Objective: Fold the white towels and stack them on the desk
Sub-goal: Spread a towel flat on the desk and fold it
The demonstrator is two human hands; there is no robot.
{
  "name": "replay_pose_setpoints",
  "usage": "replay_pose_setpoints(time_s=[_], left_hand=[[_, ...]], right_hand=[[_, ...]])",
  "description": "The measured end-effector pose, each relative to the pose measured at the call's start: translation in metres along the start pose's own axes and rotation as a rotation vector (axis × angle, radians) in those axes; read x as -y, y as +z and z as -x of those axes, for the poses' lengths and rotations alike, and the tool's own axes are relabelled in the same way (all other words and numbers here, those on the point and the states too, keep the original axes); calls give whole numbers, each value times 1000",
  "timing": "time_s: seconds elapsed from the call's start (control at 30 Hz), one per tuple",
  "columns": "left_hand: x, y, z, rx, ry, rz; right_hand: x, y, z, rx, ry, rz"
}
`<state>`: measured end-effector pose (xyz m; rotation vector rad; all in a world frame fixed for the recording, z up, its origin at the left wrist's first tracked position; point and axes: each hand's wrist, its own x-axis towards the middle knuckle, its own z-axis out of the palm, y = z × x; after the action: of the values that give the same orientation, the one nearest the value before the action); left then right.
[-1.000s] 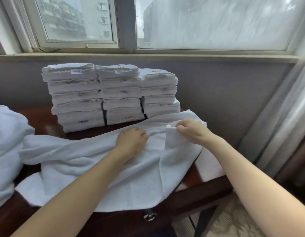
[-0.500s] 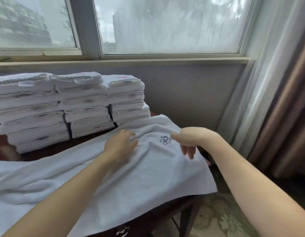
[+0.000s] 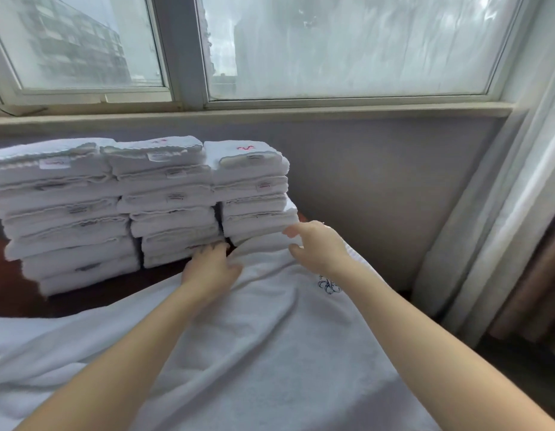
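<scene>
Head view: a loose white towel [image 3: 270, 337] lies spread over the near side of the dark counter [image 3: 15, 293], its blue emblem [image 3: 329, 284] toward the right edge. Three stacks of folded towels [image 3: 164, 197] stand along the far edge, below the window sill [image 3: 332, 112]. The left grip [image 3: 209, 269] curls its fingers over the loose towel's far hem, at the foot of the middle stack. The right grip [image 3: 316, 247] is spread and holds nothing, with its fingertips by the right stack.
</scene>
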<state>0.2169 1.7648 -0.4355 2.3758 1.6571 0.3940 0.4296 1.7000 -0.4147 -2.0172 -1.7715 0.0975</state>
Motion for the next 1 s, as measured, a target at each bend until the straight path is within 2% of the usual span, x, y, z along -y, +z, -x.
replay_pose_setpoints(time_s=[0.13,0.3,0.37,0.5,0.63,0.7,0.83,1.0], left_hand=[[1,-1,-1,-65,95,159],[8,-3,12,-280,410,261],[9,-11,14,-323,514,222],[0,-29,18,-441,600,161],[-13,-48,25,-536,589,147],[-19,-55,27,-563,612,125],[-31,-57,32,-499,560,115],[-30,-49,44,-354,516,162]], right_hand=[[17,12,-15,70,-175,-31],[39,9,-25,212,-340,-76],[41,0,-27,179,-384,29],[32,-25,-26,97,-396,210],[12,-58,-21,145,-290,448],[5,-70,-17,67,-232,485],[0,-84,-7,-243,-177,387],[0,-95,16,-270,-136,295]])
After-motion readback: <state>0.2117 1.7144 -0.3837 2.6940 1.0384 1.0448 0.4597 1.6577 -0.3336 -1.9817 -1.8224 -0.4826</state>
